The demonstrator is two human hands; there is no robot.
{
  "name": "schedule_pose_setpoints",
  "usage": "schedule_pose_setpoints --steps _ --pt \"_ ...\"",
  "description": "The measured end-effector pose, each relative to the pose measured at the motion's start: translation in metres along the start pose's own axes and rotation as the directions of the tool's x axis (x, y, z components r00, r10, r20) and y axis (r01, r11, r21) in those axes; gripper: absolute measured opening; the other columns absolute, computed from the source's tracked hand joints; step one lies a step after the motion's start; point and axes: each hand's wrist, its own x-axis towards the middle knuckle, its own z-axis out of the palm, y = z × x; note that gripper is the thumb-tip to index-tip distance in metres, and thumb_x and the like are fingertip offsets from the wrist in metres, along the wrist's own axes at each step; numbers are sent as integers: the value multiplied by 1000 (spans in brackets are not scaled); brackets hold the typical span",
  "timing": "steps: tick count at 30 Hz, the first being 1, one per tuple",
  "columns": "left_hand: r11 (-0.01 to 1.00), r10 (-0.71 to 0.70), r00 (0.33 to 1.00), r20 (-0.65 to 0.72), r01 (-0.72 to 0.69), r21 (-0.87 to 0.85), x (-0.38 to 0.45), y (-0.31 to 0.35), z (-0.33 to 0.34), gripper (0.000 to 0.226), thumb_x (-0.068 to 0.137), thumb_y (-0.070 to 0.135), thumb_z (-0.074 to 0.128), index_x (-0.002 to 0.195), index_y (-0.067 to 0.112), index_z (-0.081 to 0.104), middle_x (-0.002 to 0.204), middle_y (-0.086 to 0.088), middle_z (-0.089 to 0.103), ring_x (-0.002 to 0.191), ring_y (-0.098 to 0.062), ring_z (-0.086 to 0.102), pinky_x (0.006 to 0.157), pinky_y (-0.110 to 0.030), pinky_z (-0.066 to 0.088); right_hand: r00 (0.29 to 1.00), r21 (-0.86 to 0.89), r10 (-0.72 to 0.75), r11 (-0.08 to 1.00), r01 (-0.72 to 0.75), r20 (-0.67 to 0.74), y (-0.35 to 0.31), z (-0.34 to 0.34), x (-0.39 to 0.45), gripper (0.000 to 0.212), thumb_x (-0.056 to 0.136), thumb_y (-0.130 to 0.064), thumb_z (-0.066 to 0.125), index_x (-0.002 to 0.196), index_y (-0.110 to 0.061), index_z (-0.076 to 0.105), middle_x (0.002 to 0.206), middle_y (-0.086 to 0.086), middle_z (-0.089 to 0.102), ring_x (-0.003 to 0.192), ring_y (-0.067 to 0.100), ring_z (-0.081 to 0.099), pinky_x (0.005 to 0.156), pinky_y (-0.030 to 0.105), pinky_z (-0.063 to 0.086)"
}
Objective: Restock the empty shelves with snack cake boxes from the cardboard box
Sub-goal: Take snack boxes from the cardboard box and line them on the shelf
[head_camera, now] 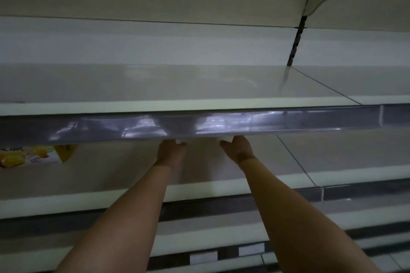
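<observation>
Hands first: my left hand (pixel 170 150) and right hand (pixel 238 149) are both reaching forward under the upper shelf (pixel 177 86), arms stretched nearly straight, forearms bare, converging toward the middle. Fingertips of both are hidden behind the grey price rail (pixel 199 125) on that shelf's front edge, so I cannot tell if my fingers are spread or curled. A bit of white shows at each hand's top, just under the rail; could be corners of a snack cake box, cannot tell. Both hands sit above the middle shelf (pixel 332 157), backs of hands facing up toward me, wrists slightly bent. Out left, a snack cake box (pixel 37 155) with yellow and orange print stands on the middle shelf, well apart from my left hand, top cut off by the rail. Lower shelf edges with white tags (pixel 251 249) below my forearms. Dim lighting.
</observation>
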Motion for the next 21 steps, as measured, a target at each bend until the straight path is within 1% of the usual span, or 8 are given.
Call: schedule_pose_setpoints --steps 1,3,5,9,12,15,18,21 --pt "997 32 999 -4 -32 66 -8 -1 -1 46 96 18 52 140 7 43 145 -14 44 130 -30 45 104 -32 37 1000 -56 23 998 -23 7 2 -3 -6 59 95 -30 53 145 -5 34 145 14 43 130 29 44 103 35 38" --pt "988 91 996 9 -91 127 -18 -7 4 48 97 19 49 143 14 39 147 -8 41 131 -27 43 104 -30 36 999 -111 29 993 -28 12 13 -8 -18 65 96 -37 49 150 -11 24 150 11 37 134 28 40 107 36 35" --pt "978 103 995 16 -104 183 -31 -8 10 46 97 19 47 142 16 40 146 -7 43 129 -27 45 102 -30 38 1000 -168 12 986 -10 11 22 -16 -34 64 97 -42 47 150 -13 24 149 10 38 132 29 42 105 35 38" --pt "989 89 996 -8 -87 124 -67 4 23 43 97 18 46 140 16 43 143 -8 46 125 -29 48 102 -33 42 999 -197 -53 979 54 9 44 -37 -71 57 98 -42 44 144 -10 35 143 13 45 128 30 45 101 35 38" --pt "988 132 990 -54 -127 87 -104 17 39 39 96 15 48 135 15 49 138 -10 52 118 -32 53 98 -39 46 997 -223 -75 972 77 20 68 -59 -102 58 99 -43 41 145 -9 33 145 14 43 130 30 43 103 37 36" --pt "974 202 976 -88 -190 123 -144 31 56 37 95 14 48 132 14 52 135 -9 54 117 -30 53 95 -36 46 999 -195 -53 979 50 -10 96 -78 -128 61 99 -44 40 148 -9 30 149 13 38 134 30 39 107 38 34" --pt "963 257 960 -110 -246 108 -181 40 74 33 95 13 50 128 13 55 129 -8 57 114 -27 55 92 -34 47 1000 -180 -20 984 16 -20 124 -97 -155 62 100 -43 40 148 -8 29 150 14 37 135 30 38 107 36 33" --pt "961 270 959 -81 -263 83 -209 45 93 29 95 13 51 123 13 58 123 -8 61 108 -26 58 85 -33 48 999 -189 3 982 -11 -41 152 -112 -182 63 99 -45 40 148 -7 29 150 14 36 137 29 37 109 36 31"
